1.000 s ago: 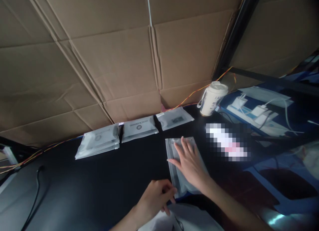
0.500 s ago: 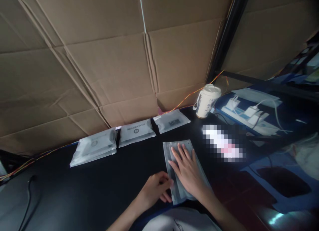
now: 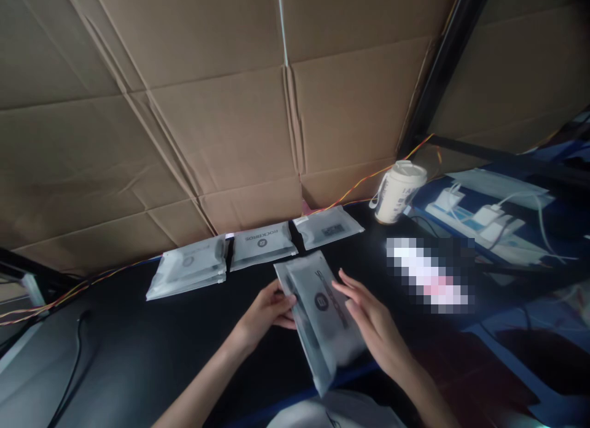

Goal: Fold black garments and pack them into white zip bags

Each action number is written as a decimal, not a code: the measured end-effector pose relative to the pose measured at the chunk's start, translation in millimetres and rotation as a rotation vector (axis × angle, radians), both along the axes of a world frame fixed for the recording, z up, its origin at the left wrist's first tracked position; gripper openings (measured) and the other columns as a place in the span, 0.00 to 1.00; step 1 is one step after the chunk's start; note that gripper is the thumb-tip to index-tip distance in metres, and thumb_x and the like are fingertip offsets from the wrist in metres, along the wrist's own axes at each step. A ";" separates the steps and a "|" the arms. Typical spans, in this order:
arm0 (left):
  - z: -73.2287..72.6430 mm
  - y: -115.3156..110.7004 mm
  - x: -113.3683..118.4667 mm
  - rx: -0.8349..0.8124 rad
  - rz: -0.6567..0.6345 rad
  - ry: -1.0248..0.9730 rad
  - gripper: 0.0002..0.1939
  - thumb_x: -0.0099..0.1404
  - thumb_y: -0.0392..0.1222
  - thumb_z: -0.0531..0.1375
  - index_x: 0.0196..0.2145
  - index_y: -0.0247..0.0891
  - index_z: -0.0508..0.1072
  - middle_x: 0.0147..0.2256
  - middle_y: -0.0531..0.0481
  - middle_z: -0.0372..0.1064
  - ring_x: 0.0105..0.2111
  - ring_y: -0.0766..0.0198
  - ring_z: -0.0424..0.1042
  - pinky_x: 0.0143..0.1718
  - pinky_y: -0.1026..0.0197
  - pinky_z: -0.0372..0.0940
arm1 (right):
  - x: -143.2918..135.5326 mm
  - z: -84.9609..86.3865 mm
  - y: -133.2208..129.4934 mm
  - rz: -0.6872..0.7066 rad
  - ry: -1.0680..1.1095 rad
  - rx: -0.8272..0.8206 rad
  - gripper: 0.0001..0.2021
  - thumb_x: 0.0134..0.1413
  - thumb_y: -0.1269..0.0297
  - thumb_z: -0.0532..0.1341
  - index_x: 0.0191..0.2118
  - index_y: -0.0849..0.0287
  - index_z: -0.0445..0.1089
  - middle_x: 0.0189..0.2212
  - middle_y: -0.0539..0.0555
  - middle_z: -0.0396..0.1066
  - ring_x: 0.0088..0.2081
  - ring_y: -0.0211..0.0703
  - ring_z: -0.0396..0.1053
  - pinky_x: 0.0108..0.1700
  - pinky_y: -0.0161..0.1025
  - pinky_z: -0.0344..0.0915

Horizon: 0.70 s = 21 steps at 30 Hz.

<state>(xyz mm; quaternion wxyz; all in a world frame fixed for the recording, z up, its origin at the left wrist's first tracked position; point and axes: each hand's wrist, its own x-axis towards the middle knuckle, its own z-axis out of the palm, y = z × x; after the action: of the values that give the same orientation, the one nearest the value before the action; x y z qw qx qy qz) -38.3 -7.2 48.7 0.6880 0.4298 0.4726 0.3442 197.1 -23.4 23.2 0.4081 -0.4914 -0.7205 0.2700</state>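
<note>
A frosted zip pouch [image 3: 329, 329] with a dark printed logo is tilted up off the black table in front of me. My left hand [image 3: 271, 306] pinches its left edge, thumb on top and fingers beneath. On the other side, my right hand [image 3: 371, 317] lies along the right edge with its fingers stretched out and apart, some of them at the pouch's surface. What is inside the pouch is only dimly visible. Farther back lie more frosted pouches: a stack [image 3: 187, 269] on the left, a logo pouch [image 3: 262, 246] in the middle, and a pouch with a dark label [image 3: 328, 228] on the right.
Brown cardboard [image 3: 221, 139] stands behind the table [image 3: 193, 348]. A lidded paper cup [image 3: 400, 191] is at the back right, near a power strip [image 3: 474, 216] with plugged chargers. A blurred-out item [image 3: 428, 277] lies right of my hands. A black cable [image 3: 76, 354] runs along the left.
The pouch has come up off the table and its logo now shows. My left hand has taken its left edge; my right hand has moved from flat on top to the right edge.
</note>
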 end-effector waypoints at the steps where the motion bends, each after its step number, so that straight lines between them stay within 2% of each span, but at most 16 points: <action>1: 8.9 4.7 -6.4 0.046 0.039 -0.005 0.20 0.57 0.46 0.66 0.44 0.34 0.68 0.33 0.46 0.75 0.31 0.60 0.77 0.34 0.58 0.73 | 3.6 0.2 1.5 -0.038 0.047 0.006 0.17 0.64 0.56 0.49 0.53 0.51 0.68 0.58 0.56 0.63 0.59 0.48 0.61 0.58 0.50 0.60; 3: 23.8 17.9 -20.1 0.120 0.165 -0.044 0.20 0.57 0.42 0.67 0.45 0.34 0.69 0.34 0.46 0.75 0.33 0.59 0.77 0.35 0.58 0.73 | 9.6 -1.0 3.7 -0.093 0.107 0.000 0.16 0.64 0.56 0.50 0.50 0.52 0.70 0.56 0.57 0.66 0.57 0.48 0.64 0.56 0.46 0.64; 5: 30.4 35.3 -33.0 0.144 0.357 -0.133 0.17 0.56 0.38 0.67 0.43 0.34 0.71 0.34 0.47 0.74 0.34 0.60 0.76 0.37 0.59 0.73 | 13.8 -4.6 5.2 -0.121 0.132 -0.021 0.15 0.63 0.56 0.51 0.48 0.52 0.71 0.54 0.56 0.67 0.55 0.47 0.65 0.54 0.45 0.65; 7: 26.0 54.8 -42.9 0.126 0.534 -0.216 0.08 0.59 0.34 0.64 0.38 0.34 0.72 0.34 0.50 0.73 0.34 0.64 0.75 0.40 0.61 0.72 | 17.0 -9.6 6.6 -0.132 0.138 -0.037 0.14 0.63 0.55 0.52 0.46 0.52 0.71 0.52 0.56 0.68 0.54 0.47 0.66 0.55 0.45 0.65; 9: 11.9 72.9 -48.9 0.084 0.626 -0.240 0.02 0.63 0.32 0.60 0.35 0.34 0.72 0.34 0.50 0.72 0.35 0.67 0.73 0.43 0.64 0.69 | 19.5 -14.7 8.1 -0.139 0.135 -0.044 0.13 0.62 0.55 0.53 0.45 0.52 0.71 0.51 0.56 0.69 0.54 0.48 0.66 0.55 0.46 0.64; 11: -6.7 86.5 -52.0 0.006 0.649 -0.238 0.06 0.66 0.36 0.58 0.40 0.33 0.72 0.40 0.48 0.71 0.38 0.64 0.72 0.44 0.60 0.69 | 21.4 -18.4 9.4 -0.139 0.120 -0.051 0.13 0.61 0.54 0.55 0.44 0.52 0.71 0.50 0.56 0.69 0.53 0.48 0.67 0.56 0.47 0.63; 13: -23.4 94.4 -53.9 -0.072 0.647 -0.234 0.14 0.67 0.42 0.58 0.48 0.34 0.69 0.47 0.45 0.68 0.43 0.58 0.71 0.44 0.52 0.68 | 22.7 -20.3 9.8 -0.123 0.100 -0.070 0.12 0.59 0.54 0.57 0.44 0.53 0.71 0.49 0.56 0.70 0.52 0.49 0.67 0.55 0.48 0.63; 15: -33.9 97.7 -55.9 -0.116 0.647 -0.232 0.18 0.67 0.45 0.57 0.52 0.36 0.66 0.50 0.43 0.65 0.45 0.56 0.70 0.44 0.49 0.68 | 23.9 -20.8 9.8 -0.099 0.102 -0.116 0.13 0.58 0.54 0.58 0.44 0.53 0.71 0.48 0.56 0.71 0.51 0.49 0.69 0.54 0.48 0.65; 18: -37.6 98.1 -59.1 -0.132 0.657 -0.238 0.18 0.67 0.45 0.57 0.51 0.36 0.66 0.50 0.43 0.66 0.45 0.57 0.70 0.44 0.49 0.68 | 26.2 -19.6 14.0 -0.079 0.170 -0.253 0.14 0.56 0.52 0.60 0.43 0.54 0.72 0.45 0.56 0.73 0.46 0.48 0.72 0.49 0.46 0.69; 21: -34.8 96.2 -60.4 -0.149 0.657 -0.250 0.18 0.66 0.45 0.58 0.52 0.36 0.66 0.50 0.44 0.65 0.45 0.57 0.70 0.44 0.49 0.68 | 30.3 -16.5 32.3 -0.049 0.331 -0.504 0.16 0.52 0.52 0.63 0.42 0.56 0.72 0.41 0.56 0.75 0.39 0.46 0.74 0.39 0.41 0.73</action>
<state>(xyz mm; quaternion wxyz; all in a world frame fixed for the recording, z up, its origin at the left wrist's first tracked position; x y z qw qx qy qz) -98.7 89.0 13.9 0.6227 0.1584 0.5215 0.5615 227.4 8.9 6.7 0.3914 -0.5438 -0.5423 0.5070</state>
